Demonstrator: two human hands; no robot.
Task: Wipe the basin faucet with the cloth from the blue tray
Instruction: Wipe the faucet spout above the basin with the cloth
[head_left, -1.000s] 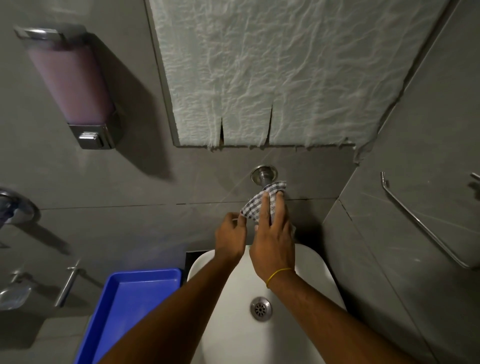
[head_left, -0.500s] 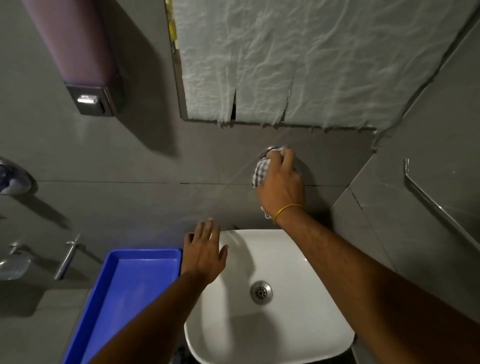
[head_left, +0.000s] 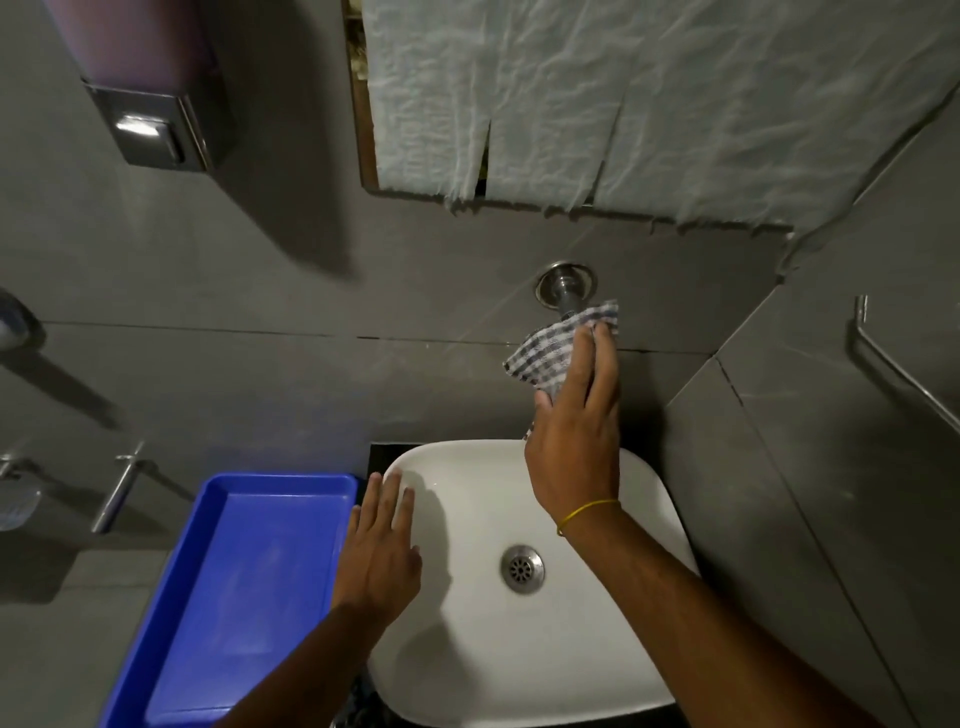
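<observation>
A chrome faucet (head_left: 563, 288) juts from the grey wall above a white basin (head_left: 467, 675). My right hand (head_left: 579, 441) grips a grey checked cloth (head_left: 553, 351) wrapped over the faucet's spout, just below the round wall flange. The spout's outer part is hidden under the cloth and my fingers. My left hand (head_left: 382, 553) lies flat with fingers spread on the basin's left rim. The blue tray (head_left: 234, 597) sits left of the basin and holds nothing.
A soap dispenser (head_left: 150, 114) hangs on the wall at upper left. A mirror covered with crumpled paper (head_left: 649, 104) is above the faucet. A metal rail (head_left: 893, 374) runs along the right wall. Chrome taps (head_left: 119, 488) stick out at lower left.
My right hand has slid the cloth down from the wall flange along the spout. My left hand let go of the cloth a second ago and has settled on the basin's rim.
</observation>
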